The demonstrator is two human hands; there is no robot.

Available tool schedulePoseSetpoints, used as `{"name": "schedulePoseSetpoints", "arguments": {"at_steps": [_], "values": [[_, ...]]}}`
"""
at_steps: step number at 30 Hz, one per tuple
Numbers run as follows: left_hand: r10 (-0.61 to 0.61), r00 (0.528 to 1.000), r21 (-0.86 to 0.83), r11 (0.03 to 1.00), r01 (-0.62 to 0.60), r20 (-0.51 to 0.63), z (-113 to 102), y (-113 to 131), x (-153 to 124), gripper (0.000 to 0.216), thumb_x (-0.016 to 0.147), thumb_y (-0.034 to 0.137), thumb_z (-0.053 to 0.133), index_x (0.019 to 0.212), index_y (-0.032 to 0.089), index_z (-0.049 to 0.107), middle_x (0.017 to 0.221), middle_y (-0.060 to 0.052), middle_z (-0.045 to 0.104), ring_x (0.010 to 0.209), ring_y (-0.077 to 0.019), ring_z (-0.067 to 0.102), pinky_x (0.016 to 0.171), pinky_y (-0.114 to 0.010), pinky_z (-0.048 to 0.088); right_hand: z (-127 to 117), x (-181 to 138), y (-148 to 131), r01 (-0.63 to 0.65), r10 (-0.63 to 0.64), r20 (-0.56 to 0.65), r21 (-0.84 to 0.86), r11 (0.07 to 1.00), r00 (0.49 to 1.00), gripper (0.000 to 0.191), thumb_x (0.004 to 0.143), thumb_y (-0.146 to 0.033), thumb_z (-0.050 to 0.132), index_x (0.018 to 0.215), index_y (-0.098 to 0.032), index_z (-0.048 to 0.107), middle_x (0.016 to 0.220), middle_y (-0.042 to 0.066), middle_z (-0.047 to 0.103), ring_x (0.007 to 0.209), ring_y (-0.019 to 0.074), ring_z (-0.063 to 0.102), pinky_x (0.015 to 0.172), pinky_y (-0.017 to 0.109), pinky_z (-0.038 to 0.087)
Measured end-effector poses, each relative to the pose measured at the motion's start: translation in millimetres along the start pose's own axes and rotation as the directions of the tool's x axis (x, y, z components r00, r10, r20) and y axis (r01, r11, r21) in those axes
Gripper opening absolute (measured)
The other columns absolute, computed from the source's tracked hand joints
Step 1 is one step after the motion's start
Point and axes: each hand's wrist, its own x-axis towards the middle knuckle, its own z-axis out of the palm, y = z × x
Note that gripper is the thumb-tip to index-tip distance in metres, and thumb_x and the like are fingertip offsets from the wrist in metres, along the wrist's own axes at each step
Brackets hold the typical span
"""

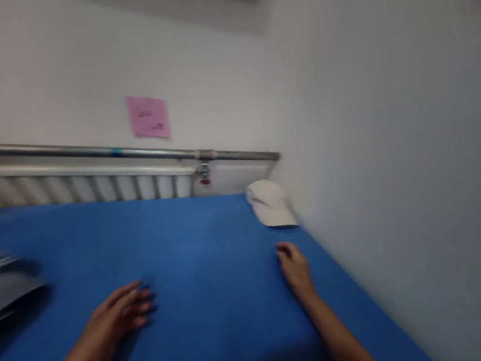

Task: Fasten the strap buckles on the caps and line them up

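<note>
A pink note [148, 117] is above a pipe [59, 150]. The white cap [268, 200] sits on the table [205, 257], past the right hand [294, 267]; I can't tell its fingers' state. The left hand [118, 316] has open fingers.

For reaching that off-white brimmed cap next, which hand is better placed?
Probably the right hand: it is just short of the off-white brimmed cap at the right of the flat blue tabletop. The left hand is plainly farther away.
</note>
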Motion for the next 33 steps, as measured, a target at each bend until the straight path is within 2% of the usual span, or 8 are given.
{"name": "schedulePoseSetpoints", "arguments": {"at_steps": [3,6,10,13,18,23,30,33], "values": [[0.121,0.965,-0.171,0.972,-0.163,-0.231,-1.2,35.5,-3.8,0.008,0.079,0.008,0.066,0.086,0.011,0.064,0.080,-0.013,0.070,0.060,-0.0192,0.068,0.049,-0.026,0.055,16.2,-28.2,-2.9,0.070,-0.046,0.206,-0.113,0.991,0.977,0.019,0.056,-0.033,0.065,0.071,-0.023,0.068,0.085,0.005,0.067,0.090,0.0268,0.060,0.085,0.039,0.046],[0.192,0.886,-0.257,0.912,-0.320,-0.422,-30.9,56.7,10.4,0.005,0.084,0.014,0.062,0.080,0.013,0.059,0.077,-0.008,0.064,0.061,-0.0162,0.065,0.054,-0.028,0.056,44.0,-48.6,1.7,0.181,-0.084,0.361,-0.241,0.953,0.929,0.023,0.060,-0.041,0.060,0.073,-0.024,0.068,0.091,0.008,0.069,0.088,0.0288,0.063,0.082,0.041,0.049],[0.244,0.800,-0.304,0.833,-0.463,-0.548,-65.0,67.6,17.3,0.009,0.087,0.020,0.061,0.082,0.016,0.055,0.081,-0.005,0.061,0.064,-0.0136,0.064,0.058,-0.026,0.056,71.1,-80.1,-4.5,0.311,-0.147,0.519,-0.245,0.918,0.842,0.026,0.064,-0.044,0.056,0.075,-0.024,0.069,0.090,0.009,0.071,0.088,0.0293,0.065,0.080,0.040,0.051],[0.284,0.773,-0.308,0.797,-0.519,-0.567,-73.2,72.9,19.1,0.010,0.089,0.025,0.059,0.085,0.016,0.055,0.089,-0.006,0.061,0.069,-0.0137,0.065,0.058,-0.024,0.056,78.0,-92.1,-11.4,0.355,-0.169,0.554,-0.248,0.901,0.815,0.028,0.065,-0.046,0.054,0.074,-0.024,0.069,0.089,0.009,0.070,0.087,0.0291,0.065,0.078,0.040,0.052],[0.297,0.800,-0.346,0.783,-0.516,-0.520,-72.9,77.9,24.7,0.012,0.094,0.030,0.051,0.095,0.018,0.053,0.090,-0.008,0.065,0.071,-0.0180,0.069,0.059,-0.028,0.056,76.9,-91.5,-11.9,0.376,-0.193,0.551,-0.240,0.895,0.812,0.027,0.067,-0.045,0.053,0.074,-0.025,0.069,0.090,0.010,0.071,0.087,0.0288,0.066,0.077,0.039,0.053],[0.286,0.796,-0.342,0.788,-0.512,-0.534,-70.9,79.9,26.6,0.015,0.098,0.031,0.043,0.099,0.017,0.048,0.079,-0.008,0.067,0.058,-0.0151,0.066,0.049,-0.022,0.051,77.7,-90.3,-9.1,0.368,-0.183,0.560,-0.239,0.898,0.808,0.027,0.066,-0.047,0.053,0.073,-0.025,0.069,0.088,0.009,0.071,0.085,0.0284,0.066,0.075,0.038,0.053],[0.337,0.759,-0.297,0.772,-0.561,-0.558,-68.9,88.0,25.1,0.016,0.098,0.019,0.038,0.084,0.017,0.046,0.067,-0.001,0.067,0.046,-0.0074,0.058,0.044,-0.014,0.045,79.4,-88.4,-4.8,0.386,-0.200,0.574,-0.222,0.895,0.794,0.025,0.069,-0.044,0.053,0.074,-0.025,0.069,0.087,0.009,0.071,0.084,0.0275,0.066,0.076,0.038,0.053],[0.397,0.764,-0.254,0.779,-0.573,-0.508,-60.0,84.0,21.6,0.019,0.094,0.014,0.043,0.075,0.017,0.044,0.065,0.001,0.066,0.044,-0.0067,0.057,0.043,-0.014,0.044,80.0,-89.2,-3.8,0.395,-0.215,0.580,-0.202,0.896,0.786,0.025,0.070,-0.043,0.053,0.076,-0.024,0.068,0.085,0.008,0.070,0.081,0.0260,0.065,0.076,0.037,0.052]]}}
